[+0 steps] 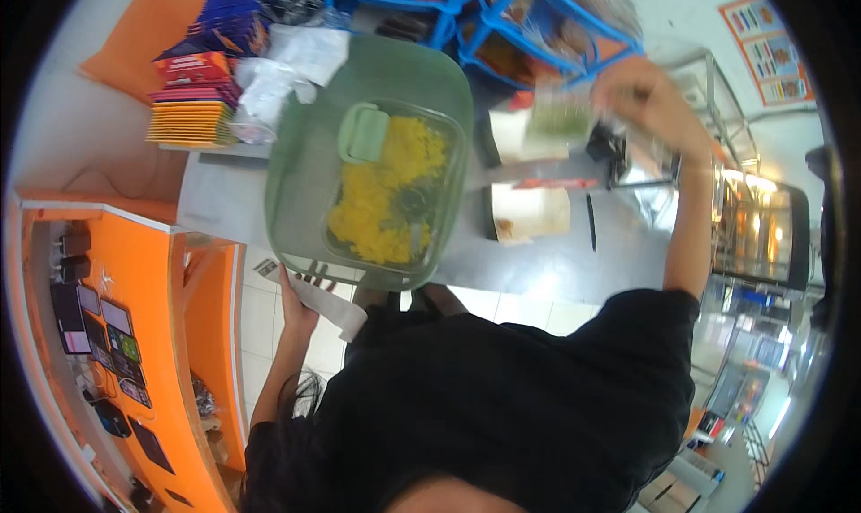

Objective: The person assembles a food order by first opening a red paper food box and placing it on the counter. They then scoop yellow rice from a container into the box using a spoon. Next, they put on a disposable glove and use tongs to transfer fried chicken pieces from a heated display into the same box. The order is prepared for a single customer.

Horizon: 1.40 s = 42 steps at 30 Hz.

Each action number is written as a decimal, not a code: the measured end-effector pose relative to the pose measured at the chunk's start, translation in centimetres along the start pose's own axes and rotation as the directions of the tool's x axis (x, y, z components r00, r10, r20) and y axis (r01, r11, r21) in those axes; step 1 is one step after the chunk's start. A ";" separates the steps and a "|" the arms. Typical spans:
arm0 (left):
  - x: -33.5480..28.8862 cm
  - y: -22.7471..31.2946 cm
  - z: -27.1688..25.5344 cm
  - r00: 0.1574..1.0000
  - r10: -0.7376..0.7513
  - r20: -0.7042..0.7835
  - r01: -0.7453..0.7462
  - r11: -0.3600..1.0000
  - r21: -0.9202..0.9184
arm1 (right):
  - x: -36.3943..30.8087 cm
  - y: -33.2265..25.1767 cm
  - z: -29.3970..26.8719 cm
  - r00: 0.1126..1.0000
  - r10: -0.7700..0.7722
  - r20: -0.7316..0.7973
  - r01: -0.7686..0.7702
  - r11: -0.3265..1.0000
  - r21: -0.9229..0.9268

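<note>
My left hand (297, 311) is low at the near side of a large green tub (283, 190), with a long white paper strip (334, 306) in its fingers. Through the tub's clear panel shows yellow, crumbly food (369, 217); a pale green clip handle (363, 133) sits above it. Out to the right, my right hand (650, 109) is raised over the counter and smeared by motion. Its curled fingers pinch the edge of a clear packet with green contents (558, 121), also blurred. Below the packet, an open paper box (531, 212) lies on the counter, and another paper box (509, 141) stands behind.
Blue tiered racks (502, 29) with packed goods line the back. Stacks of coloured packets (193, 123) and white plastic bags (269, 82) are at the left. A black pen (592, 222) lies on the metal counter (556, 266). An orange cabinet (143, 280) stands left; a lit display case (758, 230), right.
</note>
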<state>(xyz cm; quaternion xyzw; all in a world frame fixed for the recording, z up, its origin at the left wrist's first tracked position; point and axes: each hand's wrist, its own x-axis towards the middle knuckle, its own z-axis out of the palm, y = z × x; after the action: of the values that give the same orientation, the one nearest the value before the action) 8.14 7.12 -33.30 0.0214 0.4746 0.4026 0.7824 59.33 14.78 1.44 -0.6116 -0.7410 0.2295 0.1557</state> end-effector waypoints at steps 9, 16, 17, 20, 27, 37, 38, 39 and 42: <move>0.1 -1.5 2.0 0.971 0.153 -0.186 -0.162 0.986 -0.032 | -15.5 8.6 18.9 0.919 0.292 -0.265 -0.282 0.957 0.074; 0.2 -1.6 3.0 0.932 0.227 -0.283 -0.242 0.970 -0.021 | -17.7 13.8 24.9 0.990 -0.005 -0.142 0.016 0.997 0.077; 0.2 -1.5 2.9 0.921 0.242 -0.304 -0.260 0.965 -0.021 | -17.8 13.7 24.2 0.994 -0.042 -0.105 0.046 0.998 0.042; 0.4 -1.5 2.3 0.922 0.291 -0.255 -0.301 0.954 -0.001 | -17.1 12.3 20.5 0.999 0.036 0.021 -0.038 0.995 0.096; 0.3 -1.6 1.6 0.929 0.302 -0.214 -0.316 0.948 -0.033 | -7.6 10.3 9.1 0.960 0.153 0.233 -0.244 0.866 0.437; -4.1 -1.1 5.1 0.917 0.328 -0.228 -0.333 0.943 0.018 | 3.9 18.4 20.5 0.876 0.074 0.476 -0.019 0.993 -0.120; -4.8 -0.9 5.5 0.912 0.336 -0.237 -0.339 0.940 0.029 | 3.8 18.6 20.7 0.834 0.096 0.543 -0.010 0.987 -0.160; -5.3 -0.9 5.8 0.914 0.345 -0.214 -0.345 0.938 0.038 | 3.5 18.5 20.7 0.807 0.133 0.575 -0.086 0.990 -0.108; -6.6 -0.8 7.0 0.900 0.371 -0.230 -0.366 0.928 0.068 | 2.4 17.5 19.7 0.697 0.209 0.686 -0.271 0.962 -0.018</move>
<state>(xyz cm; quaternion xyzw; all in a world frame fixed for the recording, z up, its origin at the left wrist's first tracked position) 12.42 4.70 -24.99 0.0714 0.5573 0.5372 0.6291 63.38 16.75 -24.62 -0.5688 -0.6495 0.4869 -0.1325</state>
